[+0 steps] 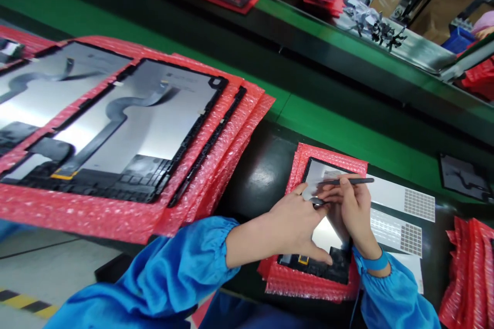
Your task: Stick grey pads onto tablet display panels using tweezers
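A display panel (314,172) with a black frame and a silvery back lies on red bubble-wrap sheets (299,288). My left hand (295,223) rests over its left side, fingers spread and thumb stretched out near the black lower end. By its fingertips a dark ribbon cable (318,201) curves up; whether the fingers grip it, I cannot tell. My right hand (357,211) is closed around dark tweezers (358,181), held nearly level above the panel. Its fingertips come close to the cable and the left fingers. Both hands partly hide the panel.
Larger panels (146,123) with ribbon cables lie on stacked red bubble wrap to the left. White label sheets (389,193) with small grids sit just right of my hands. More red wrap (466,272) is at far right. A raised shelf (370,67) runs along the back.
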Action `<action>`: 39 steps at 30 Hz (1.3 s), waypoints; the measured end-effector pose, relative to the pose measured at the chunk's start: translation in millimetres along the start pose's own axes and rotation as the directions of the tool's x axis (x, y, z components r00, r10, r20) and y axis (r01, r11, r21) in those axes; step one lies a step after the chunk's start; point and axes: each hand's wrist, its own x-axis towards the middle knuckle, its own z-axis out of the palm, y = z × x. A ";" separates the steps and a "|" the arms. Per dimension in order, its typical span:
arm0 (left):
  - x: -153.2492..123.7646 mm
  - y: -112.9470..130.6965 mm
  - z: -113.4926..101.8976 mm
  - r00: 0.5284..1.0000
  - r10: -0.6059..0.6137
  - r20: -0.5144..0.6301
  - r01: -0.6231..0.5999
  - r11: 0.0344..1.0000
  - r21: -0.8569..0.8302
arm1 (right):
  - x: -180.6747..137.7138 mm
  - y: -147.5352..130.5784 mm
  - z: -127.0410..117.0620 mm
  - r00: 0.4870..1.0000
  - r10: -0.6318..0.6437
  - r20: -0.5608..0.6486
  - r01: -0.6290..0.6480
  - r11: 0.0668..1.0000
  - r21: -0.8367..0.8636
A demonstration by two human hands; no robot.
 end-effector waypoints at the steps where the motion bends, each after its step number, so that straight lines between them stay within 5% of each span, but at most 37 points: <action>1: -2.3 -0.7 -1.0 1.000 0.018 -0.015 -0.018 0.999 -0.047 | -2.8 -2.0 -6.6 0.999 -0.027 -0.038 0.028 1.000 0.013; 3: -10.5 -2.1 -2.1 0.997 0.005 -0.083 -0.018 0.986 -0.163 | -9.8 -5.4 -23.7 0.990 -0.083 -0.112 0.086 0.996 0.018; 5: -22.4 -3.8 -1.9 0.967 -0.193 -0.166 0.151 0.960 -0.237 | -17.6 -5.6 -44.1 0.976 -0.130 -0.173 0.134 0.991 0.012; 8: -39.7 -8.0 0.4 0.791 -0.596 -0.138 0.558 0.796 -0.235 | -27.6 3.2 -73.7 0.963 -0.144 -0.227 0.151 0.989 0.010; 10: -45.8 -10.4 3.3 0.729 -0.683 -0.048 0.655 0.715 -0.244 | -31.7 14.3 -88.7 0.962 -0.116 -0.245 0.124 0.992 0.018; 13: -43.8 -7.9 7.1 0.748 -0.663 -0.029 0.628 0.722 -0.292 | -34.1 33.4 -102.7 0.962 -0.072 -0.265 0.091 0.994 0.061; 21: -13.8 6.9 -0.7 0.722 -0.657 -0.218 0.523 0.723 -0.451 | -30.7 73.3 -112.6 0.973 -0.007 -0.229 0.059 0.974 0.220; 30: 10.5 -16.1 27.6 0.750 -0.638 -0.173 0.284 0.548 -0.787 | -25.0 74.1 -107.3 0.959 -0.024 -0.282 0.095 0.966 0.241; 37: 11.4 -15.0 35.7 0.628 -0.729 -0.272 0.195 0.486 -0.852 | -16.4 83.7 -112.5 0.965 -0.025 -0.262 0.090 0.967 0.237; 39: 13.6 -14.8 39.0 0.625 -0.728 -0.282 0.190 0.491 -0.850 | -15.3 84.0 -112.9 0.966 -0.029 -0.256 0.088 0.971 0.223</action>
